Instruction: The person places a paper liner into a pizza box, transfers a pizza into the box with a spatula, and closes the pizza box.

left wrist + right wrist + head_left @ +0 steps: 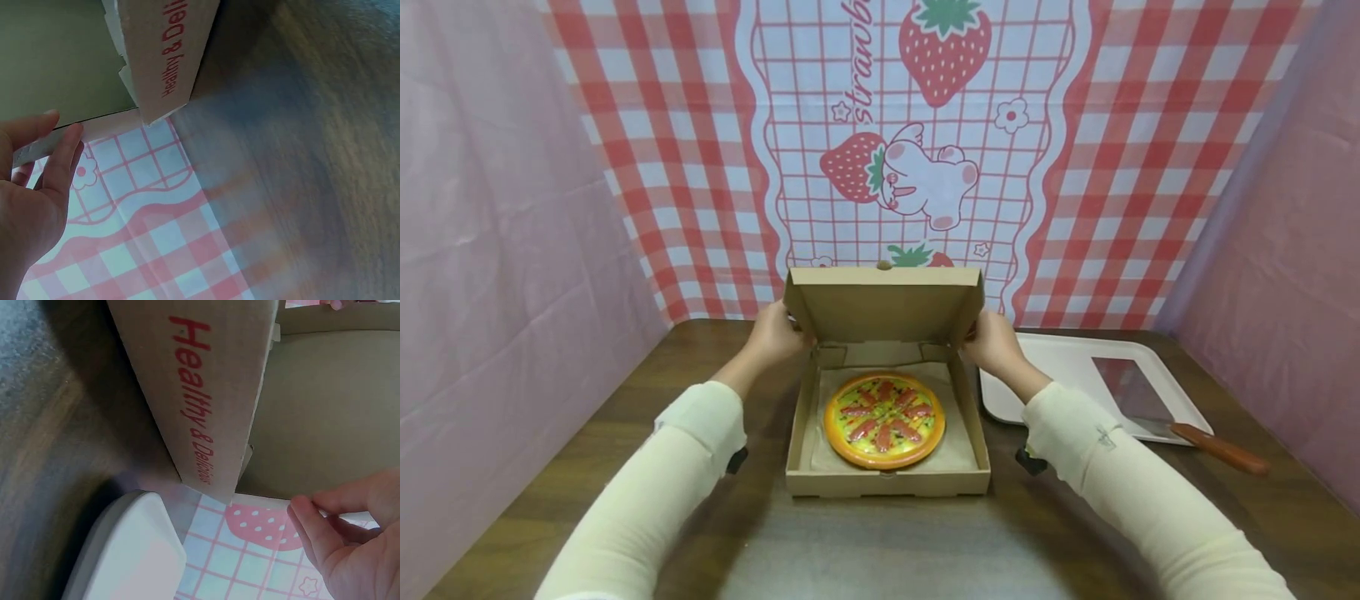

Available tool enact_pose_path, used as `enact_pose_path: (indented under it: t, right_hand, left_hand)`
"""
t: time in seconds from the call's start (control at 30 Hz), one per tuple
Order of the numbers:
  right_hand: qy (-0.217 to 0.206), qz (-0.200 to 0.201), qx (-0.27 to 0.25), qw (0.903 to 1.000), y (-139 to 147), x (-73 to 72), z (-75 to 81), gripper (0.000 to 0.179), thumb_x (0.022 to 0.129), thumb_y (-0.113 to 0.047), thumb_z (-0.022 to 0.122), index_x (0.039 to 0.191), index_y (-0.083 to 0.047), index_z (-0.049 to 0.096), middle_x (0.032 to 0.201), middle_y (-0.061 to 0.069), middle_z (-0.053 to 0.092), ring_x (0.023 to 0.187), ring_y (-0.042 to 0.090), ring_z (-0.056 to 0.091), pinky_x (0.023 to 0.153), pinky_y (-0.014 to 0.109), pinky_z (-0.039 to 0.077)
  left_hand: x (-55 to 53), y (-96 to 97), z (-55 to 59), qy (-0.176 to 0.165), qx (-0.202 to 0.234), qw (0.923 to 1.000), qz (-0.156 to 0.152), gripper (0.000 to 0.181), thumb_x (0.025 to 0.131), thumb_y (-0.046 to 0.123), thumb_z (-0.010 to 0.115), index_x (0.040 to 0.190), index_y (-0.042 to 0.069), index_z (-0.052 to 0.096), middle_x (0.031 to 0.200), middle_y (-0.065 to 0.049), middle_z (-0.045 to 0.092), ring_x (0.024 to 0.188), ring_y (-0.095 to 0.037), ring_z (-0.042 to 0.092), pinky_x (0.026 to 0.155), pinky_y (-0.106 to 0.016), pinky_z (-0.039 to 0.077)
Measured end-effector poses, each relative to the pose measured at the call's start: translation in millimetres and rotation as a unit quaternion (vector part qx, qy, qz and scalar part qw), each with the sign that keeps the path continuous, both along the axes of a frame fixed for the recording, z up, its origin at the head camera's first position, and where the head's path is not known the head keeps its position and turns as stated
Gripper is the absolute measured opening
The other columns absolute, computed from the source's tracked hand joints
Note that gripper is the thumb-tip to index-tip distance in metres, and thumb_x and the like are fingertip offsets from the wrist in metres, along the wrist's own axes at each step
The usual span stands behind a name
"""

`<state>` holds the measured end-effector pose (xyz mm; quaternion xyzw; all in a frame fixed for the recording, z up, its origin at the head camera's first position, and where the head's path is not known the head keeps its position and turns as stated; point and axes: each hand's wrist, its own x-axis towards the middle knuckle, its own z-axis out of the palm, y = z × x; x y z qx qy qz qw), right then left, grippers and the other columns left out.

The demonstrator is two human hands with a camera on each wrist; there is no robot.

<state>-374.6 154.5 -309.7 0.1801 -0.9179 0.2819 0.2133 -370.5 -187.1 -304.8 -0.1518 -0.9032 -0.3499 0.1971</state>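
Note:
A cardboard pizza box (887,485) stands on the table with its lid (883,310) raised at the back. Inside, on a paper liner (955,417), lies a round pizza (886,421) with an orange crust and red toppings. My left hand (775,333) pinches the left side edge of the lid between thumb and fingers, as the left wrist view shows. On the opposite side my right hand (996,343) pinches the lid's right edge. Red lettering runs along the box's side wall (194,394) in the right wrist view.
Right of the box lies a white tray (1037,354), partly behind my right forearm. A broad metal blade (1127,387) with a wooden handle (1221,450) rests across it, the handle reaching past the tray's rim. A checked strawberry cloth (685,150) hangs behind, with pink curtains (512,208) on both sides.

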Motion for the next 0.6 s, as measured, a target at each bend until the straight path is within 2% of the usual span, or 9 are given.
enact_pose_path:
  t: [0.13,0.23,0.33,0.43,0.53,0.6]
  right_hand:
    - [0.003,0.003,0.000,1.0000,2.1,3.7,-1.3,0.012,0.069,0.003,0.060,0.067,-0.006,0.052,0.058,0.006,0.056,0.056,0.021,0.048,0.051,0.034,0.039]
    - [0.005,0.003,-0.001,1.0000,2.9,5.5,-1.6,0.013,0.069,0.003,0.057,0.064,-0.007,0.051,0.056,0.004,0.053,0.054,0.019,0.044,0.050,0.031,0.036]
    - [0.011,0.004,-0.004,0.9999,3.3,7.8,-1.9,0.007,0.070,0.003,0.056,0.067,-0.004,0.056,0.060,0.007,0.059,0.056,0.021,0.050,0.051,0.035,0.042]
    - [0.015,0.004,-0.010,0.9998,4.0,9.0,-1.8,0.006,0.072,0.001,0.059,0.077,0.000,0.061,0.071,0.014,0.067,0.065,0.027,0.060,0.060,0.043,0.051]
    - [0.018,0.000,-0.012,0.9998,4.7,9.7,-0.5,0.007,0.074,-0.002,0.060,0.080,0.001,0.062,0.075,0.016,0.068,0.070,0.032,0.064,0.066,0.048,0.052]
    - [0.021,-0.002,-0.012,0.9997,5.2,10.5,0.0,0.005,0.075,-0.003,0.061,0.078,0.001,0.061,0.073,0.016,0.067,0.068,0.031,0.062,0.064,0.047,0.051]
  left_hand:
    - [2.9,0.0,-2.0,0.023,-0.013,0.9996,-0.001,0.036,0.068,-0.002,0.078,0.100,-0.007,0.062,0.094,-0.025,0.069,0.084,-0.038,0.067,0.077,-0.046,0.057]
    - [6.0,0.7,-1.9,0.023,-0.011,0.9997,-0.005,0.036,0.068,-0.002,0.078,0.100,-0.007,0.062,0.096,-0.026,0.069,0.086,-0.039,0.067,0.079,-0.046,0.057]
    - [8.1,1.4,-1.5,0.018,-0.007,0.9998,-0.008,0.035,0.069,-0.003,0.078,0.100,-0.007,0.062,0.097,-0.026,0.068,0.089,-0.040,0.067,0.080,-0.046,0.057]
    - [8.5,1.6,-0.9,0.015,-0.004,0.9998,-0.007,0.033,0.069,-0.003,0.076,0.099,-0.007,0.062,0.098,-0.027,0.068,0.090,-0.041,0.067,0.081,-0.047,0.057]
    - [8.0,1.7,-0.6,0.017,-0.004,0.9998,-0.007,0.032,0.069,-0.002,0.074,0.098,-0.007,0.063,0.097,-0.026,0.069,0.089,-0.040,0.067,0.080,-0.047,0.057]
    - [8.5,1.7,-1.0,0.021,-0.006,0.9998,-0.007,0.032,0.069,-0.002,0.073,0.098,-0.007,0.062,0.096,-0.026,0.068,0.088,-0.040,0.067,0.080,-0.047,0.057]
